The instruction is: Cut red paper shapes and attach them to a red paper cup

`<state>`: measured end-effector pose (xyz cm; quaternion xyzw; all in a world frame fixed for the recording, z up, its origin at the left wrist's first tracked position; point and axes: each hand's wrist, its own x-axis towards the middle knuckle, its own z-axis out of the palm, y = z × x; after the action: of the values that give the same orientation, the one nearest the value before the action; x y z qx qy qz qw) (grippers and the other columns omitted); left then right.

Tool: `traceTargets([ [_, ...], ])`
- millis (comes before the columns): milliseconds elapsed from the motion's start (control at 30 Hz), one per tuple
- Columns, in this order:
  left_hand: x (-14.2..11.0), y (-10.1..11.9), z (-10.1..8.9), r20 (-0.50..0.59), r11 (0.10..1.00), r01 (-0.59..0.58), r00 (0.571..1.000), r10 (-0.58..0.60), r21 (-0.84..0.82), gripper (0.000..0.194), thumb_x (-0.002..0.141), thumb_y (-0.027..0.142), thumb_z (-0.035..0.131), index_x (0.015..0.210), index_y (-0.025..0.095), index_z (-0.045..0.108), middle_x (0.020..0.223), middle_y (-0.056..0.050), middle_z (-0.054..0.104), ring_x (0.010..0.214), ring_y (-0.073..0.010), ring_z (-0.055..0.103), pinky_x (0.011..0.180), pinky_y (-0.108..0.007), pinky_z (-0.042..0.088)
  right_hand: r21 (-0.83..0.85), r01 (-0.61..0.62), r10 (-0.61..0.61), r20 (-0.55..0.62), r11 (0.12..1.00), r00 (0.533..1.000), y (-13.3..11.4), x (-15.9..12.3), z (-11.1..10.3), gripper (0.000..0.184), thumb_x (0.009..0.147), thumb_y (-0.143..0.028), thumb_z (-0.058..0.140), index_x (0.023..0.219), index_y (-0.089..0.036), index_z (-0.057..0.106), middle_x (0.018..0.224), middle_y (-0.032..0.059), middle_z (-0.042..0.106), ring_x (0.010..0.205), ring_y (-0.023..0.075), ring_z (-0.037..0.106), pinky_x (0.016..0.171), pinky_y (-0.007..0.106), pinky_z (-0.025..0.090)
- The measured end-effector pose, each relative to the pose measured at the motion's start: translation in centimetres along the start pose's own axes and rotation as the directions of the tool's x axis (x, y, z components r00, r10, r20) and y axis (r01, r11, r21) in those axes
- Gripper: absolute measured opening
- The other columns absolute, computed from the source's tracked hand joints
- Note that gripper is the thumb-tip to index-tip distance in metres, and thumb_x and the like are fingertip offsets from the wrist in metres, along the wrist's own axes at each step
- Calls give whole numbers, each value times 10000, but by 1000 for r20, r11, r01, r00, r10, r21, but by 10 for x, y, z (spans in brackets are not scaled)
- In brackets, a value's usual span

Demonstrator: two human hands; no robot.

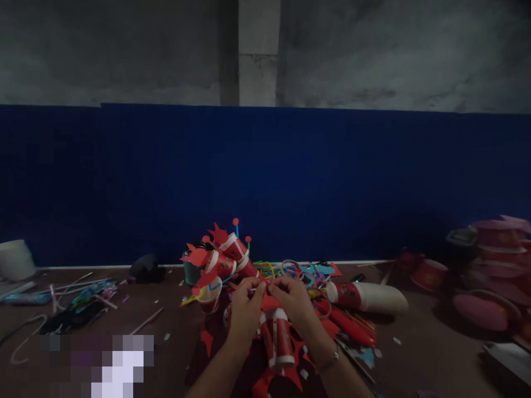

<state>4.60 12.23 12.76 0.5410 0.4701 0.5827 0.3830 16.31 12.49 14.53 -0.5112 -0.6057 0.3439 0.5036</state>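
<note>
My left hand [244, 307] and my right hand [296, 304] are close together at the middle of the table, thumbs and fingers pinched. A small piece of red paper [271, 302] shows between and just below the fingertips, and both hands seem to grip it; its upper edge is hidden. Beneath my wrists lies a red and white paper cup [277, 337] on its side, with red paper cutouts [265, 382] around its lower end. Just beyond my left hand, decorated red paper cups [222, 264] with spiky red paper shapes lean above an upright paper cup [208, 296].
A stack of paper cups [385, 298] lies to the right, beside a long red object [348, 325]. Coloured strips and pipe cleaners [93, 293] are scattered at left near a white roll [17, 260]. Blurred pink and red paper bowls [498, 249] stand far right. A blue-painted wall [265, 177] rises behind.
</note>
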Motion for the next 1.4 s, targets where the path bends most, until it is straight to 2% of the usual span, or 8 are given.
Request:
traceTargets([
  [267,2,-6,1,46,984,110,994,-104,-143,220,706,378,598,720,159,619,726,-23,616,679,-152,553,631,-241,426,28,-29,29,14,999,999,7,4,-1,182,667,-291,533,573,-151,602,556,-2,581,554,132,503,540,229,390],
  [433,6,-7,-4,34,959,170,985,-167,-229,241,681,404,619,699,167,584,628,17,581,608,-130,530,605,-232,421,-277,-4,-2,-22,961,1000,14,10,-13,179,697,-267,494,584,-163,586,548,-8,570,552,136,511,520,225,359],
  [600,14,-11,-8,9,996,61,998,-60,-62,191,675,357,590,621,175,562,575,22,554,570,-126,499,563,-227,390,-813,-155,165,-73,561,984,16,8,-34,215,756,-229,466,653,-155,640,690,99,678,687,227,623,618,302,387],
  [700,16,-13,-9,81,999,34,996,-35,13,197,686,369,563,625,182,554,548,23,543,520,-130,496,518,-233,382,-904,-143,121,-102,402,987,20,7,-39,266,687,-86,495,895,-122,656,929,166,685,909,295,615,744,370,396],
  [800,15,-11,-10,163,997,42,985,-52,65,214,718,383,527,649,183,559,549,20,546,495,-133,502,496,-236,380,-805,-69,66,-38,589,997,22,10,-35,255,707,-103,496,891,-140,669,950,140,686,928,291,607,760,370,411],
  [933,11,-5,-9,207,994,-6,978,-17,107,154,704,307,517,639,178,572,608,-5,594,585,-148,539,554,-240,406,-278,75,-31,160,958,987,18,13,-23,241,772,-245,477,837,-151,688,811,76,709,785,216,641,709,301,465],
  [1067,9,-3,-5,242,992,12,969,-41,122,111,676,238,490,596,183,544,547,18,548,544,-135,513,537,-236,393,-11,63,-59,212,998,976,13,10,-15,186,685,-201,534,792,-142,674,732,53,703,713,188,643,675,279,482],
  [1400,-3,-11,-7,425,856,-172,903,-61,488,376,617,219,621,991,192,589,1026,-86,631,971,-260,555,800,-324,403,-154,0,-12,-78,988,997,51,26,-25,135,648,-247,543,672,-151,636,630,27,657,609,174,592,588,270,441],
])
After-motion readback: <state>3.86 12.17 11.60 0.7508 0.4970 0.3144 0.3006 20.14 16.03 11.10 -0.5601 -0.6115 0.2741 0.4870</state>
